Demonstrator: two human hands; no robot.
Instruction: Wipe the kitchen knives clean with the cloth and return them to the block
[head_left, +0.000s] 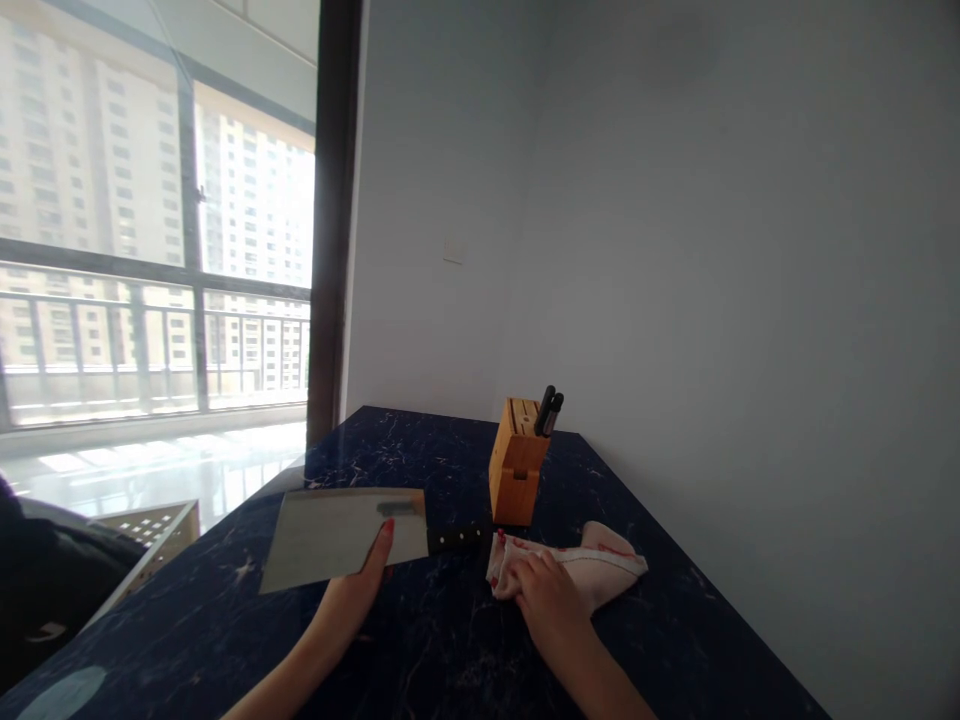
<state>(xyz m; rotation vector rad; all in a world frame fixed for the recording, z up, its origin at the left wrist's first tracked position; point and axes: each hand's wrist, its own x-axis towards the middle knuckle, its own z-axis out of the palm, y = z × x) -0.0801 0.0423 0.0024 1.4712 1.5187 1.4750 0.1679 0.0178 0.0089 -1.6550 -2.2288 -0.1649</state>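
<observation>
My left hand (369, 568) is closed on a cleaver (330, 535) by its broad blade, with the thumb on the upper face and the other fingers beneath. The cleaver's black riveted handle (454, 538) points right, towards my other hand. My right hand (546, 590) is bunched on a pale cloth with red marks (607, 565), close to the handle's end. Part of the cloth spreads to the right. Behind the cloth stands a wooden knife block (517, 470), with black handles (550, 410) sticking up from its right side.
Everything lies on a dark blue marbled table (420, 660). A grey wall (712, 300) runs along its right side and back. On the left are a perforated chair (169, 535) with dark fabric (60, 570) and a large window (150, 230). A round pale patch (71, 692) marks the near left corner.
</observation>
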